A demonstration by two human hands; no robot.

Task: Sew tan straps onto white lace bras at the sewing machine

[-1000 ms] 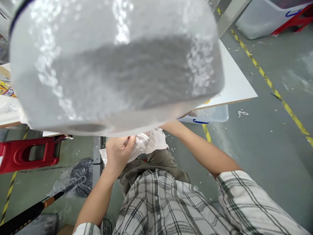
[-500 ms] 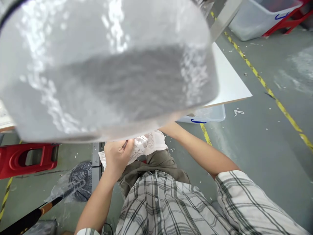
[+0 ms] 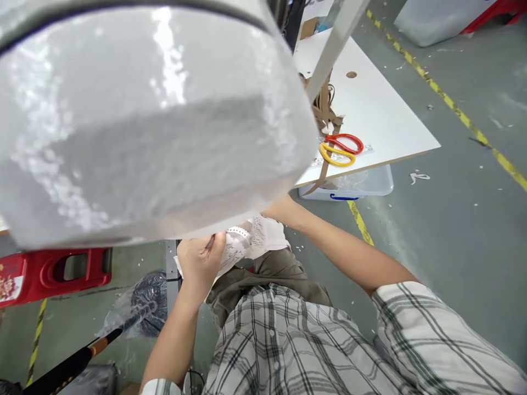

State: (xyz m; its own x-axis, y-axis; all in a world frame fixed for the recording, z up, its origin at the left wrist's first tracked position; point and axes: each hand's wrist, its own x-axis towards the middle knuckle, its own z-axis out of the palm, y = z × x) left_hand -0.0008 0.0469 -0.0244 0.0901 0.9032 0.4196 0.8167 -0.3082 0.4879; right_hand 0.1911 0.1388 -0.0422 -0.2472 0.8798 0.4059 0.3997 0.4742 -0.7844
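- Our left hand (image 3: 200, 259) pinches the edge of a piece of white lace fabric (image 3: 251, 243), fingers curled shut on it, just above our lap
- The lace fabric bunches between our two forearms, over olive trousers (image 3: 263, 274) and below a big blurred translucent white object (image 3: 144, 120) that fills the upper left of the view
- Our right forearm reaches up toward the fabric, but the right hand is hidden behind that white object, so we cannot tell how it stands
- On the white bench (image 3: 382, 109) to the right lie red scissors (image 3: 345, 144) and yellow scissors (image 3: 336, 157), touching, beside brown strips (image 3: 327, 112)
- A clear bin (image 3: 362, 185) sits under the bench edge; a red stool (image 3: 53, 270) stands at left
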